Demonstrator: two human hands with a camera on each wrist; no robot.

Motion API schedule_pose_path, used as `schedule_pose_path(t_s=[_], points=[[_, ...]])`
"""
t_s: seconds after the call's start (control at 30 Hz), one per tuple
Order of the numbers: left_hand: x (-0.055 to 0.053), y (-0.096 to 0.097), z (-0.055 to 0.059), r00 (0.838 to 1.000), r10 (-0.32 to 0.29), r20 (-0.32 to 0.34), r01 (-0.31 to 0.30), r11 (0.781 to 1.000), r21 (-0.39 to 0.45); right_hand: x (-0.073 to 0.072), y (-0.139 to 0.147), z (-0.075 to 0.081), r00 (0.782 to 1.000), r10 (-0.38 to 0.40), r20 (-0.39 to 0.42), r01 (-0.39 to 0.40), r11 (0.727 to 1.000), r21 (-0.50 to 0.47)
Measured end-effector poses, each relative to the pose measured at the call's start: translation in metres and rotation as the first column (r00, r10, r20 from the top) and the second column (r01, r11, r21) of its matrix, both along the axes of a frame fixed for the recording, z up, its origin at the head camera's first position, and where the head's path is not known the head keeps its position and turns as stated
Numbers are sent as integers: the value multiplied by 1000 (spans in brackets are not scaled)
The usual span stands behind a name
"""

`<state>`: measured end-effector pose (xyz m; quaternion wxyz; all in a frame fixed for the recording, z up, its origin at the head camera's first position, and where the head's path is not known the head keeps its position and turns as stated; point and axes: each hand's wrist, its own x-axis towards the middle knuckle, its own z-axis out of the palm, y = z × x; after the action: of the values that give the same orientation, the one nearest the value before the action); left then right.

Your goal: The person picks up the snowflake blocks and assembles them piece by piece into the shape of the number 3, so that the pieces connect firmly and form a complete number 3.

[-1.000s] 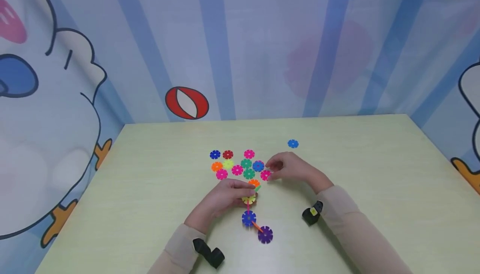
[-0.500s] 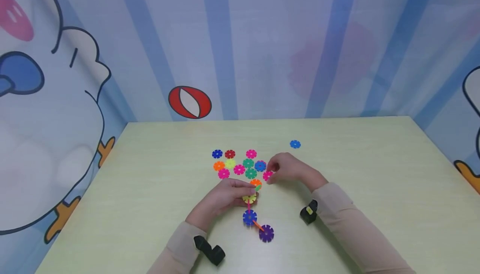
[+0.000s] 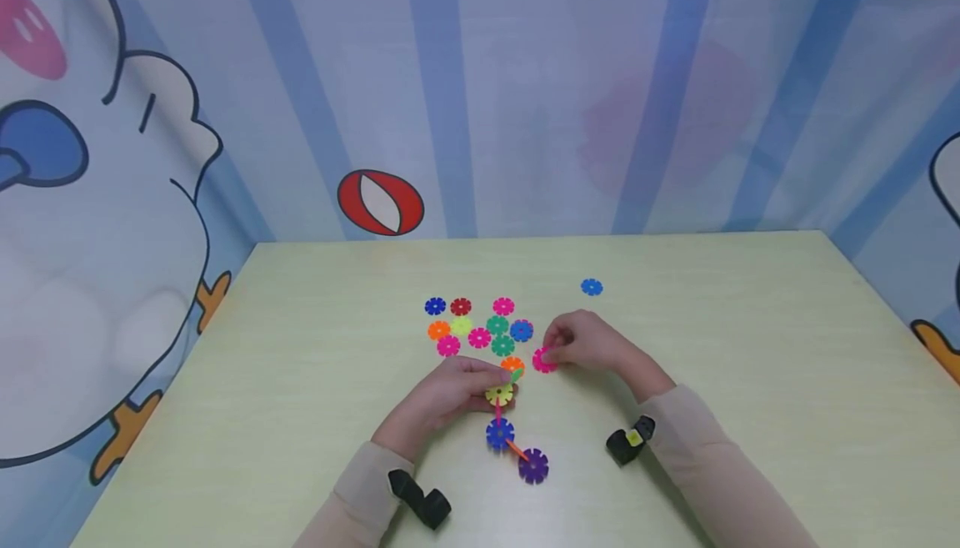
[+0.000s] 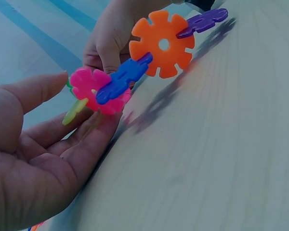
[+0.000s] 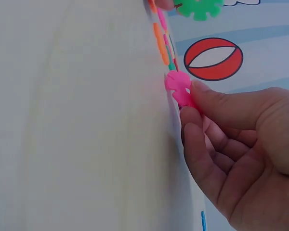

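My left hand [image 3: 453,389] holds a chain of slotted plastic snowflake discs by its far end. The chain runs from a green disc [image 3: 517,375] and a yellow disc [image 3: 494,399] through a pink disc [image 4: 84,83] and a blue disc [image 4: 121,83] to an orange disc [image 4: 149,36] and a purple disc [image 3: 533,466]. Thumb and fingers of my right hand [image 3: 592,344] pinch a loose pink snowflake disc [image 5: 178,84], right of the pile and apart from the chain. Part of that disc is hidden behind the fingertips.
Several loose discs lie flat beyond my left hand, among them a red disc [image 3: 461,306], a teal disc [image 3: 503,345] and an orange disc [image 3: 438,330]. A lone blue disc [image 3: 592,287] lies farther back. The pale table [image 3: 720,314] meets a printed backdrop [image 3: 525,114].
My right hand has drawn the pink disc slightly right and nearer, away from the pile. My left hand and the chain have stayed nearly still. The head view has shifted a little.
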<state>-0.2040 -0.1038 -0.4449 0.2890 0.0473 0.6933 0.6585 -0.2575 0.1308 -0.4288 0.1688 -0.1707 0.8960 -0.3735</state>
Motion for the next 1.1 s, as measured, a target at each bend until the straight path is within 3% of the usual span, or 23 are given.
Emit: schedule_pose_path(t_s=[0.2,0.47,0.67,0.87,1.1], points=[[0,0,0,1000,2,4,-2,1000,1,9,2,0,998,-34,54,39,996,-85],[0,0,0,1000,-1,6,1,1000,20,16,3,0,993,1,120,28,971,-236],[0,1,-1,1000,15,-2,-16,1000,-15,20,3,2,987,31,155,20,947,-320],[0,1,-1,1000,19,-5,-19,999,-33,23,2,0,981,27,192,38,943,-330],[1,3,0,1000,7,-2,-7,1000,-13,24,0,-2,983,53,177,10,941,-338]])
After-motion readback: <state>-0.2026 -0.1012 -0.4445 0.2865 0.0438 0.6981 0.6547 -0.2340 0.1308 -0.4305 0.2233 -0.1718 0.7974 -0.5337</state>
